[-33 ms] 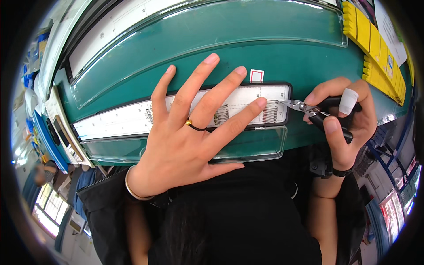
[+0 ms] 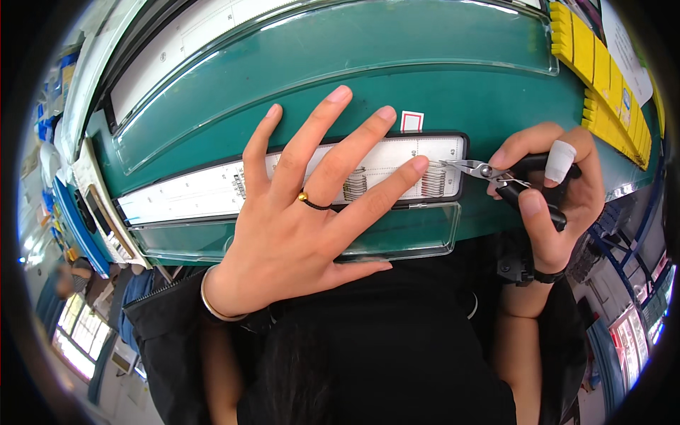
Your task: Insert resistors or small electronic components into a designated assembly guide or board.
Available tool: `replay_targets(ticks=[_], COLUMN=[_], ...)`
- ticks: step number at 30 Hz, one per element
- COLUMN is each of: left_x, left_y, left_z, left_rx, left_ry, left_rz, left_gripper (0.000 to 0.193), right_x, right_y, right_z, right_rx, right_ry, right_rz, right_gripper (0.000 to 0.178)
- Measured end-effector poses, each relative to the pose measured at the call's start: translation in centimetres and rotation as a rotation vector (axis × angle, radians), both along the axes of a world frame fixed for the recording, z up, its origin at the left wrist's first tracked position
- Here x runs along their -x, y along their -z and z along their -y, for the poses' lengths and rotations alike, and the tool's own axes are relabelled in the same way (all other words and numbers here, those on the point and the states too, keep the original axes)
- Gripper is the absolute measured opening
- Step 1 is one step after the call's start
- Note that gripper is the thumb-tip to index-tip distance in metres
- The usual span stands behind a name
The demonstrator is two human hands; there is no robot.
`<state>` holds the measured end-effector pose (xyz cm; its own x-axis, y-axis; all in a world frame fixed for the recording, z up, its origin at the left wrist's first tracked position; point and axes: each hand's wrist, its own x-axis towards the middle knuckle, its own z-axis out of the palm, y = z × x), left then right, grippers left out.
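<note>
A long, narrow black case with a white, line-marked insert lies across the table in front of me. My left hand spreads over it, fingers apart. Its index fingertip rests on the insert beside a row of thin metal hooks; another row shows between the fingers. My right hand, one finger wrapped in white, grips small black-handled pliers. Their pointed jaws reach over the case's right end, just above the hooks. Whether the jaws pinch anything is too small to tell.
The case's clear lid lies opened out along its near edge. Behind is a larger case with a clear lid. A red-edged white label sits on the green tabletop. Yellow notched racks stand at the far right.
</note>
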<state>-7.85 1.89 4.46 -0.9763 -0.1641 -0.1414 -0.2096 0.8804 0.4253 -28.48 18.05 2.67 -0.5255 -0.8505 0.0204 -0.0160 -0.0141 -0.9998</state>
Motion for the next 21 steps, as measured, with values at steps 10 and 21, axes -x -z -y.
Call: replay_targets(ticks=[10, 21], left_x=[0.12, 0.15], left_y=[0.02, 0.09], left_z=[-0.07, -0.18], left_rx=[0.01, 0.019], left_ry=[-0.006, -0.009], left_rz=[0.0, 0.01], left_gripper=[0.086, 0.083], right_x=[0.35, 0.61], right_y=[0.15, 0.14], right_z=[-0.06, -0.1], right_rx=[-0.006, 0.013], right_ry=[-0.027, -0.039], right_rz=[-0.033, -0.047], right_gripper=[0.03, 0.022])
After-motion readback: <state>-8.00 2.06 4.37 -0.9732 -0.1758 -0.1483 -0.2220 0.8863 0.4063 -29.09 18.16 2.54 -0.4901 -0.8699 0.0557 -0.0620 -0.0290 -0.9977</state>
